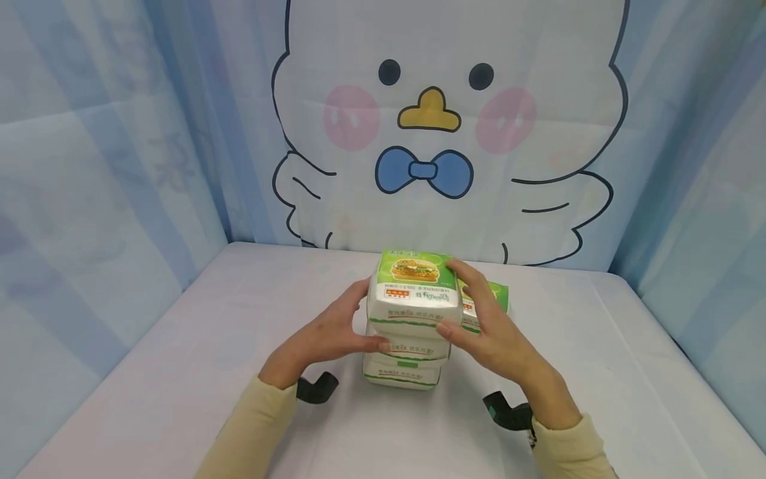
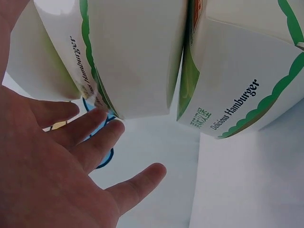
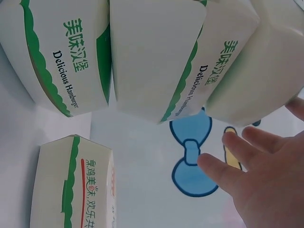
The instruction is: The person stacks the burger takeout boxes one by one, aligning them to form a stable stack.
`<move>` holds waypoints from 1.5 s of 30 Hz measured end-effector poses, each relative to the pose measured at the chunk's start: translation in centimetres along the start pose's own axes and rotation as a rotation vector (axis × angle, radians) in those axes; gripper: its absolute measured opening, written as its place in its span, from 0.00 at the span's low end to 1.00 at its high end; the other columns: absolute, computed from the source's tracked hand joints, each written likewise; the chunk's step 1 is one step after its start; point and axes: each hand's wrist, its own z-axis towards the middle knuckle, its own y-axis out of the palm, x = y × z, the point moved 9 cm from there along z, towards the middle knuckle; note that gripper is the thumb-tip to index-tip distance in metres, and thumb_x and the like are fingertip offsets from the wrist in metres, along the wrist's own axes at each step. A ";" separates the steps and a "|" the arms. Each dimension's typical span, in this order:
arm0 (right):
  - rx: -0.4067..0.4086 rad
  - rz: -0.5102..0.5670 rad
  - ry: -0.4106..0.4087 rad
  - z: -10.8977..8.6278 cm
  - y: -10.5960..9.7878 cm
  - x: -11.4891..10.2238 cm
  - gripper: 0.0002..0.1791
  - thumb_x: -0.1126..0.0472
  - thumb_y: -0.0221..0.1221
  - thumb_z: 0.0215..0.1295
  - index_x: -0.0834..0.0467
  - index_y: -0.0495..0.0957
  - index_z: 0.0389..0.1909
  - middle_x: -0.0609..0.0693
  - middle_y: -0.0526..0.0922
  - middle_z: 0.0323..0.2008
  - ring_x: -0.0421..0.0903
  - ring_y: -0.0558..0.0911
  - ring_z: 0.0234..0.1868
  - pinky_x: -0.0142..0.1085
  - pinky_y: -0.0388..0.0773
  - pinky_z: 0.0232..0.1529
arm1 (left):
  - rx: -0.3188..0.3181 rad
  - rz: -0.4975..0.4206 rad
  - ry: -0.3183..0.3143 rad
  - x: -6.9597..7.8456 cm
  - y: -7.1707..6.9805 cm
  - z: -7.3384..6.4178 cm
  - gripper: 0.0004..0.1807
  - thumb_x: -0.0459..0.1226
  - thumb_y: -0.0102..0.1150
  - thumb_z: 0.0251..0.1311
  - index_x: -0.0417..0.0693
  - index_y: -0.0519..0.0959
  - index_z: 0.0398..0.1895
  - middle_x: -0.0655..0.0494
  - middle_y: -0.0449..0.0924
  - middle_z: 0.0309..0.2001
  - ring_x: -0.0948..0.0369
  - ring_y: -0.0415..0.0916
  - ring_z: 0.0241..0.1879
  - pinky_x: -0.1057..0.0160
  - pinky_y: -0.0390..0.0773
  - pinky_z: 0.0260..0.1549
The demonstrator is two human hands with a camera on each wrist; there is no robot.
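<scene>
A stack of three white-and-green cardboard burger boxes stands on the table. The top burger box (image 1: 415, 293) has a burger picture on its lid and sits slightly askew over the middle burger box (image 1: 419, 347). Beneath them is the bottom burger box (image 1: 401, 376). My left hand (image 1: 331, 331) holds the stack's left side, its thumb across the front of the middle box; the left wrist view shows its fingertips (image 2: 115, 126) along that box's side edge. My right hand (image 1: 497, 332) grips the top box, thumb at the front lower edge, forefinger over the far right corner.
Another burger box (image 3: 76, 183) stands separately, behind and right of the stack, partly hidden by my right hand in the head view. White cloth covers the table (image 1: 197, 359). A printed cartoon-bird curtain (image 1: 419, 213) closes the back, with pale blue curtains along both sides.
</scene>
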 end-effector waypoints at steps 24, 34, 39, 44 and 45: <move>0.071 -0.050 0.047 -0.7 -2.5 1.1 0.46 0.52 0.60 0.64 0.35 0.44 0.77 0.53 0.49 0.78 0.66 0.57 0.75 0.74 0.59 0.65 | 0.138 -0.061 0.122 2.4 -1.7 -0.3 0.61 0.55 0.71 0.52 0.58 0.39 0.81 0.60 0.41 0.81 0.56 0.43 0.80 0.43 0.58 0.74; 0.158 -0.111 0.154 -1.2 -5.5 4.7 0.38 0.52 0.53 0.72 0.49 0.46 0.78 0.59 0.45 0.78 0.65 0.52 0.76 0.71 0.55 0.68 | 0.135 -0.113 0.116 2.0 -1.4 -0.2 0.62 0.65 0.67 0.50 0.66 0.37 0.80 0.64 0.38 0.81 0.56 0.42 0.80 0.42 0.55 0.75; 0.170 -0.129 0.234 -1.4 -6.1 6.6 0.39 0.49 0.52 0.74 0.55 0.47 0.78 0.62 0.44 0.77 0.67 0.51 0.75 0.71 0.54 0.68 | 0.133 -0.111 0.119 2.0 -1.3 -0.2 0.61 0.64 0.66 0.51 0.68 0.37 0.80 0.64 0.38 0.81 0.56 0.41 0.80 0.42 0.54 0.75; 0.157 -0.148 0.309 -1.7 -6.0 8.2 0.41 0.47 0.53 0.73 0.57 0.46 0.78 0.64 0.42 0.78 0.69 0.48 0.76 0.73 0.52 0.68 | 0.136 -0.114 0.125 2.0 -1.2 -0.2 0.61 0.64 0.66 0.51 0.69 0.37 0.80 0.64 0.38 0.81 0.56 0.41 0.80 0.42 0.53 0.75; 0.152 -0.162 0.325 -1.8 -5.9 8.6 0.42 0.46 0.53 0.73 0.57 0.46 0.78 0.64 0.41 0.78 0.69 0.47 0.76 0.73 0.51 0.68 | 0.137 -0.114 0.126 1.9 -1.3 -0.2 0.61 0.65 0.66 0.51 0.69 0.37 0.80 0.64 0.37 0.81 0.56 0.41 0.80 0.42 0.53 0.75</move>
